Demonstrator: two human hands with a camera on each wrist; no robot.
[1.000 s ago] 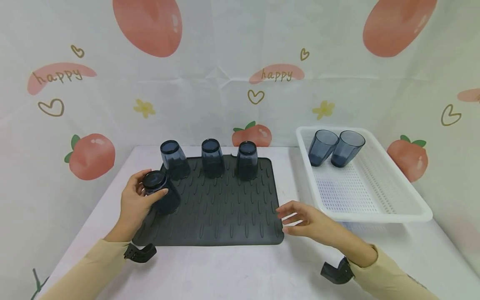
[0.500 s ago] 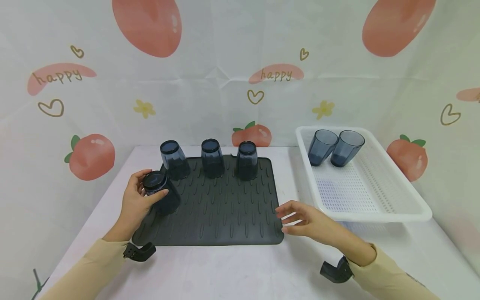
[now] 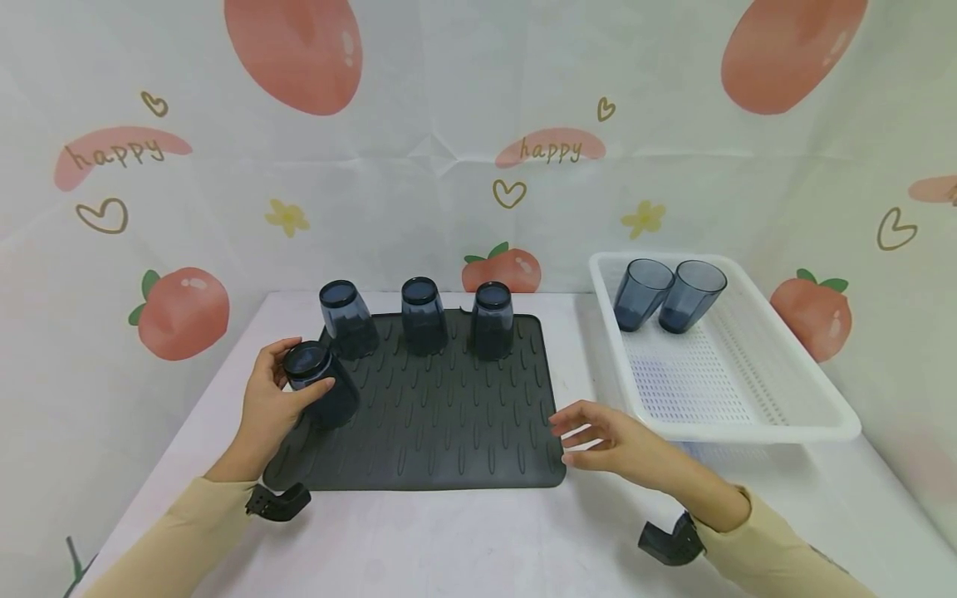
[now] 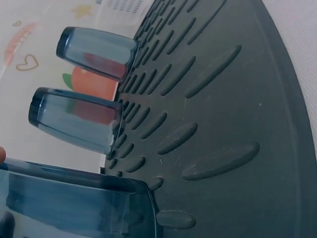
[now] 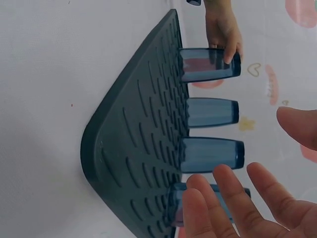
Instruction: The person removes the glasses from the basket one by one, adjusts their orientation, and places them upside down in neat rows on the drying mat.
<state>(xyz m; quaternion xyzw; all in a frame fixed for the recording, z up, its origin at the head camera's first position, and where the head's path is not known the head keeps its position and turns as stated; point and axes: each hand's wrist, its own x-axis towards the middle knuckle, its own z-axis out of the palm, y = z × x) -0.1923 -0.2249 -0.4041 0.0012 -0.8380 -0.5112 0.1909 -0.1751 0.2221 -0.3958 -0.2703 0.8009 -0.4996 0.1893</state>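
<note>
My left hand (image 3: 265, 407) grips a dark blue glass (image 3: 332, 404) near its upturned base, thumb on one side and fingers on the other. The glass stands upside down on the left part of a black ridged drying mat (image 3: 434, 448); its rim meets the mat in the left wrist view. Behind it, three more upturned glasses line the back of the mat: a left one (image 3: 350, 320), a middle one (image 3: 424, 320) and a right one (image 3: 493, 324). My right hand (image 3: 609, 440) holds nothing, its fingers loosely bent beside the mat's right edge.
At the right a white perforated basket (image 3: 755, 433) stands on the white table (image 3: 449, 540). Two blue glasses, a left one (image 3: 641, 297) and a right one (image 3: 691, 299), lean mouth up at its far left corner. A printed curtain (image 3: 419, 100) hangs behind the table.
</note>
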